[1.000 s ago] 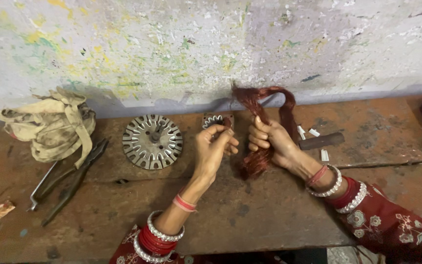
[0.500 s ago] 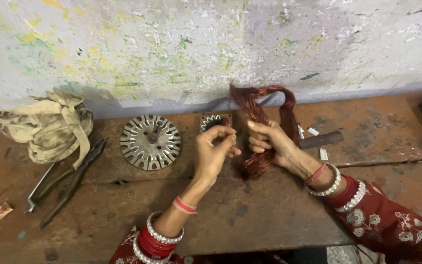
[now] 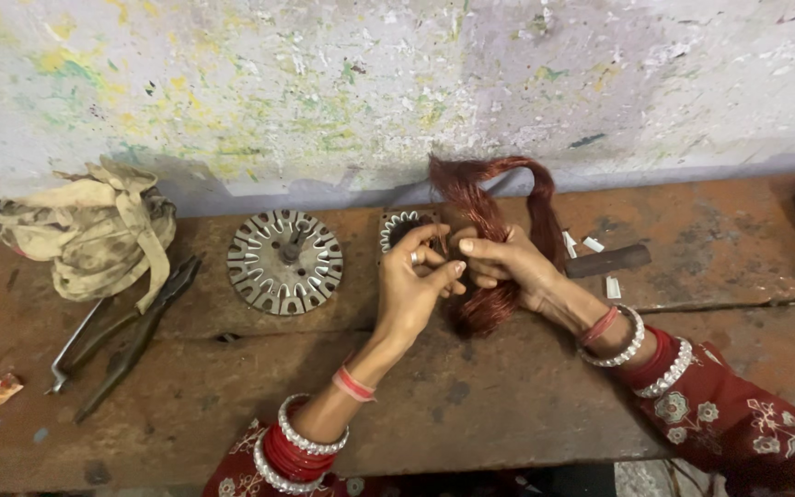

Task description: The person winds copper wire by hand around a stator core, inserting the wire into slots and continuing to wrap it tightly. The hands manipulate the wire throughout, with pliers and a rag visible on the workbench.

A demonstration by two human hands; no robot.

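- Right hand grips copper wire bundle, fingers clamped round its middle, above the wooden bench.
- Left hand pinches together at the strands beside the right thumb; what exactly it nips, cannot tell.
- Judgement: keep the loop taut and tease few strands at once to avoid tangles.
- Small stator ring sits just behind the hands.
- Round slotted disc lies left; pliers and rag farther left.

Crumpled dirty cloth, pliers, round slotted metal disc, dark rod, on worn bench
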